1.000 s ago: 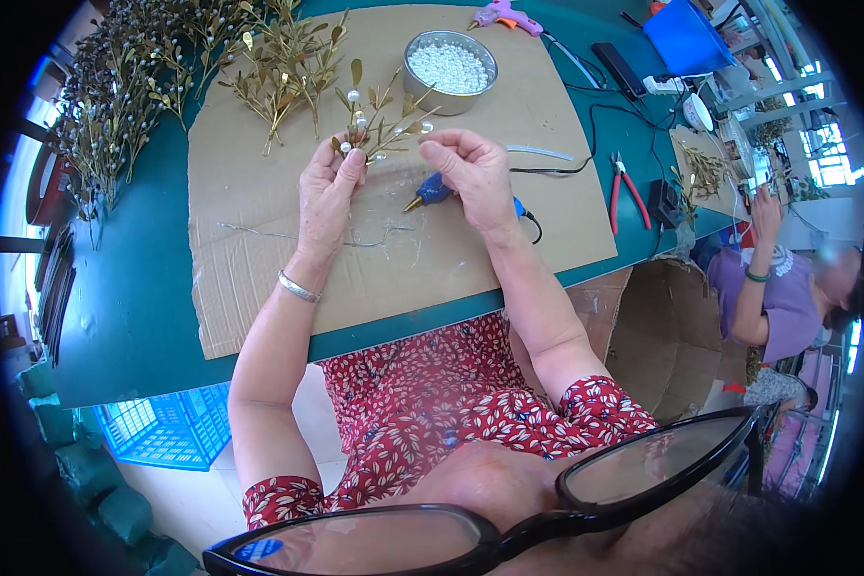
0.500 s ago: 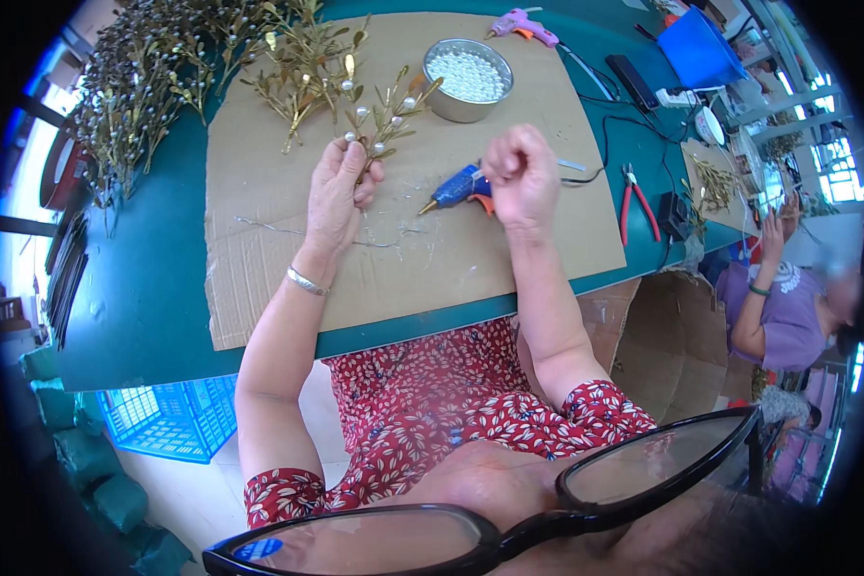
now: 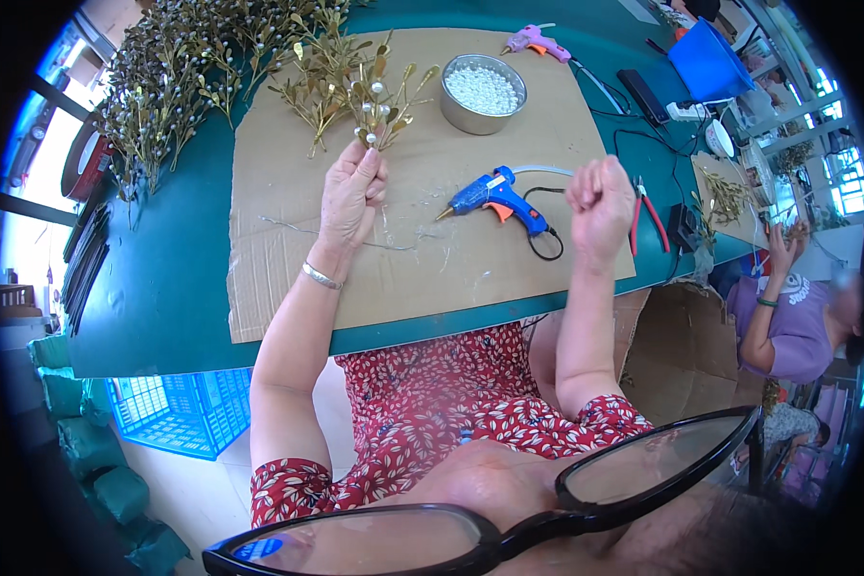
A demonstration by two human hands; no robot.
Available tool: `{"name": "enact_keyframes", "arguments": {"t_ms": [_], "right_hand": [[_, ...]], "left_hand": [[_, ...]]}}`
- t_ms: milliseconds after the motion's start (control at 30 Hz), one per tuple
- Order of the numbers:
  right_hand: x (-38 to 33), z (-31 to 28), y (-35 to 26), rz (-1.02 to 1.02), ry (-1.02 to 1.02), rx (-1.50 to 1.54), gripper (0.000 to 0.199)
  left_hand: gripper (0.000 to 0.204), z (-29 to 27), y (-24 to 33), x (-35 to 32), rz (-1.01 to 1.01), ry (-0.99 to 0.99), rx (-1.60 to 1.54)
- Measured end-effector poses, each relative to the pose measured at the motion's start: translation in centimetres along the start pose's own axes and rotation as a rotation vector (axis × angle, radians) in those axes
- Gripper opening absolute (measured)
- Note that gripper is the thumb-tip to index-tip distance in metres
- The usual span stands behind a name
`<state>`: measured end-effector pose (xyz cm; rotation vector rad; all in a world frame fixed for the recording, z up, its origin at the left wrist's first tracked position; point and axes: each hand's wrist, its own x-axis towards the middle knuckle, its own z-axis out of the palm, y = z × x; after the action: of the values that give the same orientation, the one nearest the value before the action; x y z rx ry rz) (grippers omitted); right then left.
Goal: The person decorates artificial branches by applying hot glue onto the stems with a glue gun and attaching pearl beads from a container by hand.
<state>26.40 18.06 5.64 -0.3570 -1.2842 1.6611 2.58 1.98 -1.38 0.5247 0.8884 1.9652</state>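
My left hand (image 3: 353,197) is closed round the lower end of an artificial leaf sprig (image 3: 382,117), with gold leaves and several white pearl beads. My right hand (image 3: 600,206) is curled into a fist above the right part of the cardboard sheet (image 3: 288,288); whatever may be between its fingers is hidden. A blue hot glue gun (image 3: 499,197) with an orange trigger lies on the cardboard between my hands, nozzle toward the left. Beyond it stands a round metal bowl (image 3: 464,117) holding white pearl beads (image 3: 484,89). Finished-looking beaded sprigs (image 3: 322,91) lie just past my left hand.
A big heap of leaf sprigs (image 3: 168,86) covers the far left of the green table (image 3: 149,288). Red-handled pliers (image 3: 654,228), a lilac glue gun (image 3: 538,41), cables and a blue bin (image 3: 708,62) are at the right. A co-worker in purple (image 3: 787,322) sits beyond.
My right hand has moved right, away from the blue glue gun, whose handle now shows fully. The sprig in my left hand has turned more upright. The whole view has shifted slightly.
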Motion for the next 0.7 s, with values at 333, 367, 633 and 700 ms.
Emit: {"name": "enact_keyframes", "arguments": {"t_ms": [333,367,633,700], "right_hand": [[-1.0,-2.6,1.9,0.471,-0.425,-1.177,0.04],[-0.9,-2.2,2.0,0.471,-0.429,-1.177,0.04],[0.0,-1.5,2.5,0.501,-0.374,-1.238,0.037],[-0.8,-1.5,2.4,0.43,-0.319,-1.115,0.037]], "left_hand": [[0.026,-0.9,-0.4,-0.2,-0.073,-0.11,-0.239],[0.026,-1.4,-0.6,0.0,-0.071,-0.107,-0.238],[0.021,-1.0,-0.7,0.4,-0.158,0.021,-0.203],[0.019,-1.5,-0.5,0.4,-0.154,0.022,-0.227]]}}
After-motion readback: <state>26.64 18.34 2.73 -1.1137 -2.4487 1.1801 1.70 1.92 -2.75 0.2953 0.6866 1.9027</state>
